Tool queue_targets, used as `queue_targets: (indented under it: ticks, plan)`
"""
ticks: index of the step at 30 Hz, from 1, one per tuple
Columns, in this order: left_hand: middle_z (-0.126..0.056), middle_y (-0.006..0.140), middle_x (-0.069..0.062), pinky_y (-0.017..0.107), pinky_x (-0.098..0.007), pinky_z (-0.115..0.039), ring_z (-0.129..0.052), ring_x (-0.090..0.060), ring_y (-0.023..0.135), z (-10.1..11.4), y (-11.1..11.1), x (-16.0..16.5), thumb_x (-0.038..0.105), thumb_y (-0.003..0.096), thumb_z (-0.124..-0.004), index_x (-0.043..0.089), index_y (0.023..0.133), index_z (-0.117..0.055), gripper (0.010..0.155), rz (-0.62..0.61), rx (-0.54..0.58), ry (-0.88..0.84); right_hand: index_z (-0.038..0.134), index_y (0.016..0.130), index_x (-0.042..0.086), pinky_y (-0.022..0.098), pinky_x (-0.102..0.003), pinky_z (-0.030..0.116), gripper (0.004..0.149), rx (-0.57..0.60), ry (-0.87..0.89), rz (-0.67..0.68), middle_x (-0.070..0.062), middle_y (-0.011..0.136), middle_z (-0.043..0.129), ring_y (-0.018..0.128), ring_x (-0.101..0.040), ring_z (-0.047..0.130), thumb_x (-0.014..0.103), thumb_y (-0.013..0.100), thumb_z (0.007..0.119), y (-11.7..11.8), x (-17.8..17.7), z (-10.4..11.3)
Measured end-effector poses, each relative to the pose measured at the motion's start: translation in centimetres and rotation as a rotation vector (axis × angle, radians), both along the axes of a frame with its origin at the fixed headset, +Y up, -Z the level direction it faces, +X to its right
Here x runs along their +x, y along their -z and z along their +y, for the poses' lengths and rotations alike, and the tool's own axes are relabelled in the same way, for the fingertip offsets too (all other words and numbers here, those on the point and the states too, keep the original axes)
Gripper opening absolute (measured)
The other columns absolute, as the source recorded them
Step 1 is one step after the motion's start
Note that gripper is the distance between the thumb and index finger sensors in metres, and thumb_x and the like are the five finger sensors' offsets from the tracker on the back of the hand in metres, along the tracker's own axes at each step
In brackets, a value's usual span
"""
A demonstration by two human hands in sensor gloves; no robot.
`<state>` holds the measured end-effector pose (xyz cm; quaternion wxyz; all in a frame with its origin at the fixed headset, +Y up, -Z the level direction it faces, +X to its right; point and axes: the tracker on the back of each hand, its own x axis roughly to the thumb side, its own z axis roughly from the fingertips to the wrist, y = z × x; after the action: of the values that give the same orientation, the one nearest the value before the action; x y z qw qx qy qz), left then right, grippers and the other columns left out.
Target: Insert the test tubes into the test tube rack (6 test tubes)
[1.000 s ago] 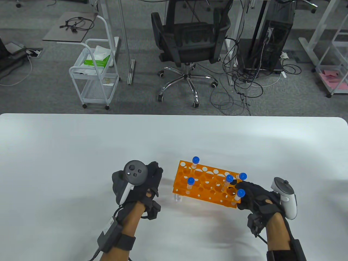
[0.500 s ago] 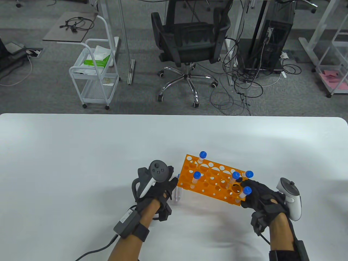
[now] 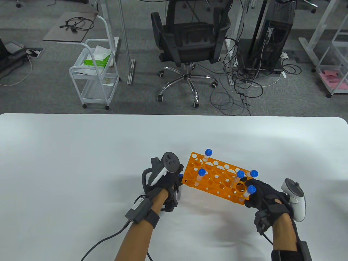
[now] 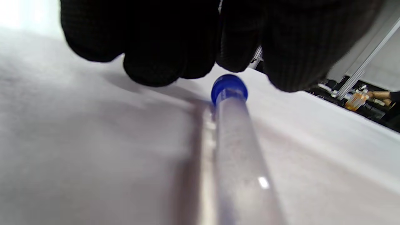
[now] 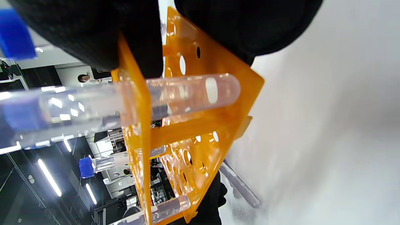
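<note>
The orange rack (image 3: 217, 178) sits at an angle on the white table (image 3: 81, 152), with several blue-capped tubes (image 3: 201, 172) standing in it. My right hand (image 3: 246, 187) grips the rack's right end; in the right wrist view the rack (image 5: 215, 122) is held between my fingers. A sixth tube (image 3: 178, 193) lies on the table by the rack's left end. My left hand (image 3: 178, 178) hovers over it. In the left wrist view my fingertips (image 4: 153, 68) hang just above the tube's (image 4: 237, 150) blue cap and do not grip it. That tube (image 5: 239, 186) also shows in the right wrist view.
The table's far edge (image 3: 174, 114) borders a floor with an office chair (image 3: 190, 40), a white cart (image 3: 95, 73) and cables. The rack's left corner lies close to my left hand.
My left hand has moved right to the lying tube. My right hand has shifted the rack to the right and turned it, its left end swinging away from me.
</note>
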<state>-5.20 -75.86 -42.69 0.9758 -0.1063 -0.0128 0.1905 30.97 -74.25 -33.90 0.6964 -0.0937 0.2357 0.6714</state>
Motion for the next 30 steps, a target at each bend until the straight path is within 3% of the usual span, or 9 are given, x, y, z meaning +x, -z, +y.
queue_targets:
  ticks: [7, 18, 24, 30]
  plan:
    - [-0.101, 0.068, -0.006, 0.04, -0.044, -0.086, -0.102, -0.019, 0.049, -0.5, 0.3, 1.0, 0.049, 0.0334, -0.092, 0.025, 0.085, -0.089, 0.057, -0.011, 0.026, 0.127, 0.086, 0.087, 0.032, 0.048, -0.047, 0.083, 0.046, -0.005, -0.002, -0.009, -0.014, 0.104, 0.073, 0.076, -0.035, 0.091, 0.054, 0.047, 0.082, 0.0, 0.1, 0.0]
    - [-0.101, 0.066, -0.005, 0.038, -0.041, -0.088, -0.104, -0.017, 0.047, -0.5, 0.4, 1.8, 0.045, 0.0336, -0.097, 0.027, 0.083, -0.09, 0.053, -0.005, 0.013, 0.194, 0.086, 0.087, 0.031, 0.048, -0.048, 0.083, 0.046, 0.004, 0.004, -0.025, -0.015, 0.104, 0.073, 0.076, -0.035, 0.091, 0.054, 0.047, 0.082, -0.1, 0.4, 0.2]
    - [-0.102, 0.07, -0.007, 0.036, -0.041, -0.09, -0.107, -0.017, 0.046, 0.0, 0.0, 0.3, 0.042, 0.0357, -0.094, 0.035, 0.089, -0.084, 0.054, 0.063, -0.037, 0.1, 0.086, 0.087, 0.031, 0.048, -0.048, 0.083, 0.046, 0.008, 0.013, -0.025, -0.015, 0.104, 0.073, 0.075, -0.035, 0.091, 0.054, 0.047, 0.082, 0.0, 0.5, 0.2]
    - [-0.098, 0.073, -0.005, 0.034, -0.04, -0.093, -0.108, -0.019, 0.048, 2.7, -1.3, -2.5, 0.042, 0.0362, -0.092, 0.032, 0.088, -0.086, 0.053, 0.121, 0.011, 0.005, 0.086, 0.087, 0.031, 0.048, -0.048, 0.083, 0.046, 0.004, 0.007, -0.012, -0.015, 0.104, 0.073, 0.075, -0.035, 0.091, 0.054, 0.047, 0.082, -0.1, 0.3, 0.1]
